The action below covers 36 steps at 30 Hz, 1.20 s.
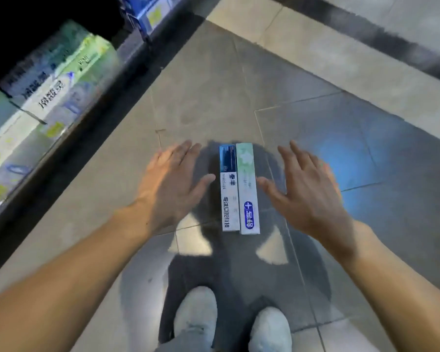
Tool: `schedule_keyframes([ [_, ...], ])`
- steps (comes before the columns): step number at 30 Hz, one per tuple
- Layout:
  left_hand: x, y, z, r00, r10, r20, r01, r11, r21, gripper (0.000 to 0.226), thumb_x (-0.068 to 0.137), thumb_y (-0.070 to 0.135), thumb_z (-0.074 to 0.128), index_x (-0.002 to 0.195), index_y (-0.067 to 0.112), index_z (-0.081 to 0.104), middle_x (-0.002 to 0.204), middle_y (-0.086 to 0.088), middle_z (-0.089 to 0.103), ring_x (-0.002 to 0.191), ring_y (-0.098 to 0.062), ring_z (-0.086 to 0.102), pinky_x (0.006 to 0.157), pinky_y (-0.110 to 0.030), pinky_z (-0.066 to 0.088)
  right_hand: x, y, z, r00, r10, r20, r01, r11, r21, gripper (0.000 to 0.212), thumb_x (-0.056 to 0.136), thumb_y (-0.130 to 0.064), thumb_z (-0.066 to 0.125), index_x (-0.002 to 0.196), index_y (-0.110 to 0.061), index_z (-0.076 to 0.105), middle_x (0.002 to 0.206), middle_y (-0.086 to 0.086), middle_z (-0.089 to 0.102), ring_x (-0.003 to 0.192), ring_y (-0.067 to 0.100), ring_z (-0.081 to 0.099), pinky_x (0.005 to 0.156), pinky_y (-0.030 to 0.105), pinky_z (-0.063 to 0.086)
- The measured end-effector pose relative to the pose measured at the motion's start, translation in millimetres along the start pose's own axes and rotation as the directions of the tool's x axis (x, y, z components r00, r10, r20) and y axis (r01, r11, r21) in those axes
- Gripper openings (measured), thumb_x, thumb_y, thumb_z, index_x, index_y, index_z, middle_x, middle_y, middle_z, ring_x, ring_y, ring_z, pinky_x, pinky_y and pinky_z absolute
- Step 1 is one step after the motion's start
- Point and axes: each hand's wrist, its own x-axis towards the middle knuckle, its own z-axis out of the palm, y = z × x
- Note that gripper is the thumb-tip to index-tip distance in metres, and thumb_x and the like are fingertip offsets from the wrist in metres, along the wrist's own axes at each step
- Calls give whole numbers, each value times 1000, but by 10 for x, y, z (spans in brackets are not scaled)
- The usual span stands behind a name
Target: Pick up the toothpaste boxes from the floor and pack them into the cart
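Boxes, toothpaste, two, lying flat on the tiled floor [302, 72] at the centre of the view, long sides touching, long axes running 12 to 6 o'clock.

Blue-and-white box [228, 188]: the one toward 9 o'clock of the pair. Dark blue panel at its 12 o'clock end, white body with blue lettering below.

Green-and-white box [248, 188]: the one toward 3 o'clock of the pair. Pale green at its 12 o'clock end, a blue oval logo near its 6 o'clock end, which reaches slightly lower than its neighbour's.

Left hand [174, 184]: at 9 o'clock of the boxes, palm down, fingers straight and spread, holding nothing. Thumb tip points toward the blue-and-white box, just beside it; contact cannot be told.

Right hand [306, 189]: at 3 o'clock of the boxes, palm down, fingers straight and spread, holding nothing. Thumb tip lies just beside the green-and-white box; contact cannot be told. Edges are blurred.

Forearms: bare, entering from 7 and 5 o'clock.

Shoes [196, 316]: a pale pair at 6 o'clock of the boxes, standing on the tiles, with pale trouser hem over them.

Shelf [69, 138]: dark-edged, running along the 9 to 11 o'clock side, stocked with blurred green, white and blue packages [61, 80].

Shadow: dark, on the tiles around the boxes and shoes.
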Motion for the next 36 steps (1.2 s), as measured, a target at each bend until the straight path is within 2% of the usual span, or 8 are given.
schedule_keyframes([
  [3, 161, -176, 622, 998, 58, -20, -58, 998, -9, 84, 92, 67, 27, 153, 10, 37, 157, -15, 39, 146, -33, 35, 120, -52, 28, 221, 178, 643, 999, -30, -40, 30, 999, -19, 93, 85, -74, 24, 152, -11, 35, 160, 19, 33, 146, 37, 33, 119, 50, 24],
  [10, 362, -300, 1203, 996, 85, -32, -84, 996, 33, 89, 89, 69, 15, 157, 14, 30, 161, -8, 36, 150, -27, 30, 125, -44, 16, 475, 183, 1361, 1000, 6, -13, -5, 999, 44, 87, 93, -72, 36, 156, -13, 28, 162, 14, 31, 149, 30, 28, 120, 45, 22],
  [16, 500, -403, 1273, 992, 116, -55, -113, 992, 57, 91, 87, 69, 10, 156, 15, 32, 161, -5, 35, 149, -23, 29, 125, -42, 19, 514, 78, 1566, 993, 116, 35, -121, 977, 173, 89, 81, -78, 49, 150, -28, 26, 145, -1, 52, 123, 26, 57, 99, 44, 46],
  [19, 532, -507, 1250, 988, 151, -43, -147, 985, 94, 87, 89, 69, 13, 156, 16, 31, 161, -5, 35, 149, -24, 29, 124, -41, 18, 560, 123, 1615, 991, 128, 33, -132, 963, 233, 72, 70, -82, 52, 129, -44, 36, 117, -9, 66, 101, 19, 67, 87, 46, 55],
  [24, 473, -517, 1249, 992, 105, -65, -104, 994, 25, 82, 92, 67, 24, 155, 16, 32, 161, -6, 35, 150, -24, 28, 125, -43, 20, 559, 223, 1634, 985, 151, 83, -170, 932, 321, 69, 68, -83, 47, 116, -33, 54, 108, -7, 63, 97, 18, 63, 86, 44, 55],
  [30, 394, -180, 1387, 990, 110, -88, -120, 984, -129, 75, 98, 62, 41, 157, 17, 26, 159, -3, 37, 145, -21, 34, 120, -40, 29, 493, 428, 1633, 957, 252, 147, -291, 789, 541, 41, 91, -51, 58, 119, -20, 56, 108, 1, 69, 97, 26, 67, 83, 48, 57],
  [33, 422, 89, 1457, 996, -81, -27, 65, 923, -379, 82, 91, 70, 48, 154, 22, 24, 147, 1, 49, 131, -22, 47, 108, -45, 43, 450, 554, 1562, 943, 241, 230, -331, 606, 724, 26, 98, -36, 56, 108, -12, 59, 99, 7, 74, 84, 22, 73, 75, 45, 61],
  [36, 503, 353, 1540, 959, -281, 38, 255, 796, -549, 80, 71, 87, 51, 123, 26, 41, 113, 6, 61, 104, -21, 62, 87, -46, 55, 337, 657, 1461, 931, 237, 278, -353, 384, 853, 26, 103, -31, 48, 107, -7, 57, 97, 17, 73, 82, 29, 73, 66, 38, 56],
])
